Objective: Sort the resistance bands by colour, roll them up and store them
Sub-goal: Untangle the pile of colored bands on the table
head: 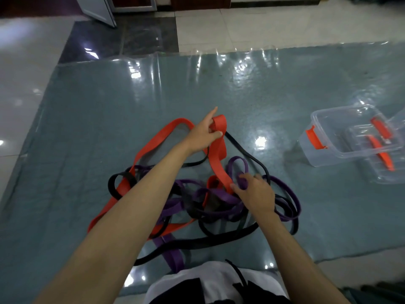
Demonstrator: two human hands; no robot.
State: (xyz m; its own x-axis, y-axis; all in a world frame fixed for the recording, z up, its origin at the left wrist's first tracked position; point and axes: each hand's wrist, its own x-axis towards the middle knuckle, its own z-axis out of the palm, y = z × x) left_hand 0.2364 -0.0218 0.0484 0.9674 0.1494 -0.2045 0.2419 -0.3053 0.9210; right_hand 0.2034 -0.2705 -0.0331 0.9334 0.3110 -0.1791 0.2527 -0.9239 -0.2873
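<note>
The left hand (203, 133) grips the wide orange rubber band (215, 150) to lift it free, while the right hand (255, 191) pinches a purple rubber band (237, 170), holding the tangle down.

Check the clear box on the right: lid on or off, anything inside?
Lid off, no bands inside. The clear box stands open-topped; what looks like its lid lies against it. All bands remain tangled on the mat.

You see stretchy rubber bands, red (215, 150), purple (285, 207) and black (197, 241), all smooth and matt. They lie on a shiny clear plastic sheet (241, 84) over fuzzy grey-blue cloth. The boxes (341, 137) are clear, glossy plastic with orange plastic clips.
</note>
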